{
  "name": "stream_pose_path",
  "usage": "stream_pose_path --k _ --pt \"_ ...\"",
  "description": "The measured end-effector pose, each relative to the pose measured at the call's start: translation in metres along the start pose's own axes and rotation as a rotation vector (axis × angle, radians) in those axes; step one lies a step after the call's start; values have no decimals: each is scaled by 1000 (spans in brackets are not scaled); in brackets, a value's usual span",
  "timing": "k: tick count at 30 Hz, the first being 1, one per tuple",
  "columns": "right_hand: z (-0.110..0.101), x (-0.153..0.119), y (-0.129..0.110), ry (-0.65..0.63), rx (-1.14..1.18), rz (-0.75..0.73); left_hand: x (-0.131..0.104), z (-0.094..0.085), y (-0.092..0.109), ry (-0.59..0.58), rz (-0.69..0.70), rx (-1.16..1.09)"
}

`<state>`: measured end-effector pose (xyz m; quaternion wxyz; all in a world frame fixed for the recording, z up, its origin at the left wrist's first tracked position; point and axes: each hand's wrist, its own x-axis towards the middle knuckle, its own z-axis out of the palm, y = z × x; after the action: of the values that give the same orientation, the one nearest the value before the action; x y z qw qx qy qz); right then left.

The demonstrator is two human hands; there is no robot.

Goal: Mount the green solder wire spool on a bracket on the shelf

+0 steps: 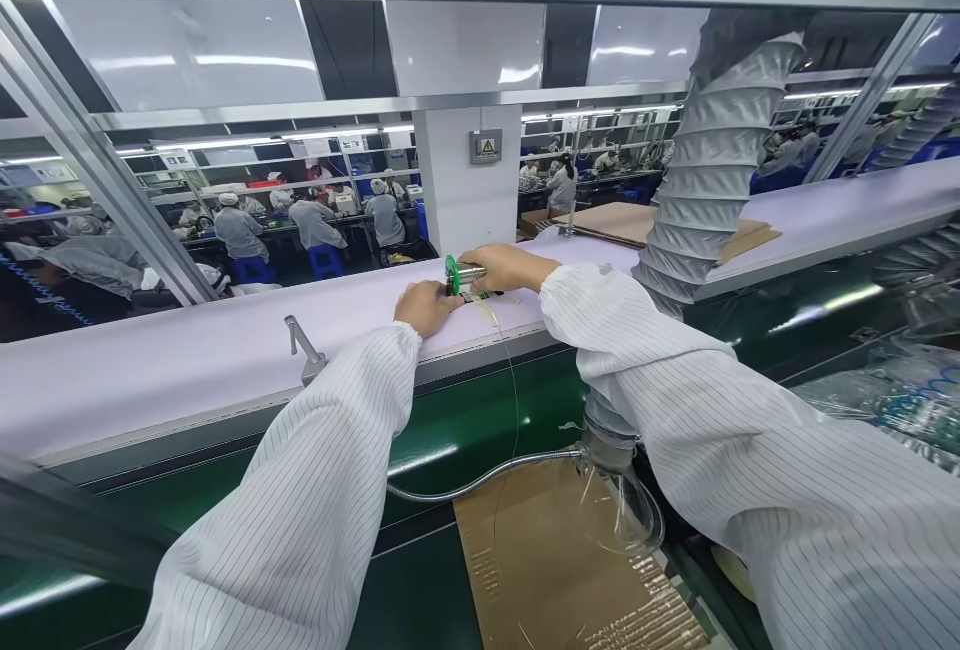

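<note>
Right hand (pixel 501 268) holds green-ended cylinder (pixel 470 274) | left hand (pixel 424 309): grip unclear | grey box (pixel 485 159): yellow warning triangle (pixel 487 147)

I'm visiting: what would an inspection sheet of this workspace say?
Surface: long, pale-lilac shelf.
Job's things: green-and-silver cylindrical part, held roughly level.
Clutter: flat brown cardboard sheet below; crumpled clear plastic at right.
Hands: right hand holds the part; left hand at its green end, contact unclear.
Cables: thin pale strand over the shelf edge; silver flexible metal tube below.
Surroundings: seated workers in white beyond; grey ribbed duct at right.
</note>
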<state>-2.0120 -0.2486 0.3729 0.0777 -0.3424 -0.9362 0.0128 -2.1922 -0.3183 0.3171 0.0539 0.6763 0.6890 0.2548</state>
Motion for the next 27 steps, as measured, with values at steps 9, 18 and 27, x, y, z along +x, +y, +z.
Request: stream_pose_path --k 9,18,27 --pt "-3 19 8 -18 -55 11 3 -2 0 15 -40 -71" --pt "-23 4 2 19 -88 -69 3 -1 -1 138 13 -171" --pt "-75 -22 -24 154 68 -193 -12 -13 9 194 317 -658"
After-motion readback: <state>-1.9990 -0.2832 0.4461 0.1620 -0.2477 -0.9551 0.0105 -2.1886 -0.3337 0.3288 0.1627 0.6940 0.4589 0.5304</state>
